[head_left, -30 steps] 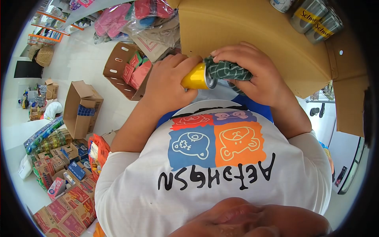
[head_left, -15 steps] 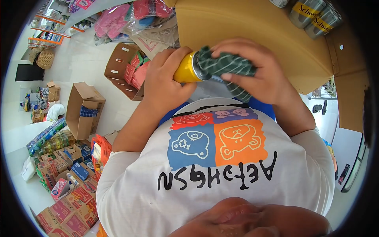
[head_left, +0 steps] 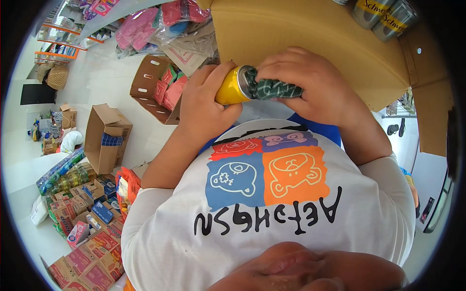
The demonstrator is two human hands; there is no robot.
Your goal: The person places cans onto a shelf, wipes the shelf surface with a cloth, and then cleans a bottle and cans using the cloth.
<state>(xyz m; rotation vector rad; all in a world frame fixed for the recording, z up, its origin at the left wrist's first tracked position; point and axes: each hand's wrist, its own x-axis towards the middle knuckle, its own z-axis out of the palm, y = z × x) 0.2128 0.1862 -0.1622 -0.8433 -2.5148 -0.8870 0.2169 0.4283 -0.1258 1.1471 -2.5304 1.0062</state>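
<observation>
A yellow drink can (head_left: 230, 88) lies tilted on its side in my left hand (head_left: 205, 97), whose fingers wrap round its body. The can's silver end faces my right hand (head_left: 310, 80). That hand grips a dark green cloth (head_left: 274, 89) with pale lines and presses it against the silver end. Part of the cloth is hidden under the right fingers. Both hands are in front of my chest, near the edge of a large cardboard box (head_left: 310, 39).
Silver-and-yellow cans (head_left: 394, 22) stand at the top right by the cardboard. An open carton (head_left: 145, 85) with red and green packets is left of my hands. Another open carton (head_left: 104, 145) stands on the floor. Stacked product boxes (head_left: 87, 242) fill the lower left.
The cloth is now bunched more tightly under my right hand; its hanging end no longer shows. My right hand has turned over the can's end. My left hand keeps its hold.
</observation>
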